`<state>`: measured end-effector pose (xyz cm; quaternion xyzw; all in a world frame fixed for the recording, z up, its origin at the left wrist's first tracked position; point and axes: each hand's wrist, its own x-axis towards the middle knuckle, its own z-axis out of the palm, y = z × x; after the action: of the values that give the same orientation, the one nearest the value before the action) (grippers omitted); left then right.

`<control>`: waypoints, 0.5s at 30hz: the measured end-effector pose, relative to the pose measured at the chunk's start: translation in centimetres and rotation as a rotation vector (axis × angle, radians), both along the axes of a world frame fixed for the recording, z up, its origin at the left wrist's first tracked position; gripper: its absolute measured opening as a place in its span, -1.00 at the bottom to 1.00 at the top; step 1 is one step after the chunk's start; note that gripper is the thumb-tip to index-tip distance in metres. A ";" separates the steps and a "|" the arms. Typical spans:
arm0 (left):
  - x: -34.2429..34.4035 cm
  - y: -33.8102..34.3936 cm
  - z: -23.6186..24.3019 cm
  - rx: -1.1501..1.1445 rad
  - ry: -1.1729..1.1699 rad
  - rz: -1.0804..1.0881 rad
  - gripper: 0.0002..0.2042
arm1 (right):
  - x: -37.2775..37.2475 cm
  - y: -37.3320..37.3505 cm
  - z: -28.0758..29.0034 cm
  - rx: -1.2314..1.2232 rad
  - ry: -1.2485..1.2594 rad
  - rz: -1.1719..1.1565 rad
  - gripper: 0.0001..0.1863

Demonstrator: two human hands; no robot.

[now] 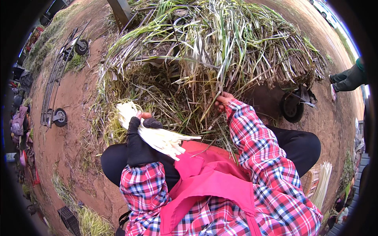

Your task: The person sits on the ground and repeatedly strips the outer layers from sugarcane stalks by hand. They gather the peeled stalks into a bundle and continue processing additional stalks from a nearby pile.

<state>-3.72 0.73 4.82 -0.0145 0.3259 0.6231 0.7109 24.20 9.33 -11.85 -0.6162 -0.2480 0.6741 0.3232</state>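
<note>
My left hand (146, 121), in a black fingerless glove, is closed around a bundle of pale, peeled stalks (163, 141) that lies slanted above my left knee. The bundle's cut ends fan out toward my lap. My bare right hand (223, 101) pinches the lower end of a long green-leaved stalk (222, 76) at the front edge of a big heap. This heap of leafy stalks (260, 43) is piled in front of me, with its brown, rooty ends hanging down. Stripped leaves and husks (169, 106) lie tangled below the heap, between my hands.
A wheel (292, 107) shows under the heap's right side. To the left, a metal cart frame (57, 74) with small wheels lies on reddish dirt. At lower right, a woven basket (310, 181) stands beside upright pale stalks (323, 183). A person in green trousers (348, 78) is at far right.
</note>
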 end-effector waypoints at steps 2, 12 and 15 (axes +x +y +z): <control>0.0 0.1 0.0 -0.005 0.015 -0.001 -0.78 | 0.6 -0.7 1.0 0.022 -0.096 -0.059 -0.81; 0.7 -0.7 0.6 0.024 -0.050 0.011 -0.85 | -0.4 -8.3 17.5 0.460 0.010 0.171 -0.87; 0.7 -1.1 1.0 0.088 0.021 0.035 -0.83 | -2.6 -9.4 20.5 0.737 -0.383 0.348 -0.83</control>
<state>-3.03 -0.34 5.81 0.0173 0.3053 0.6493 0.6963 21.60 -0.04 8.70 -0.5228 -0.6267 0.4587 0.3513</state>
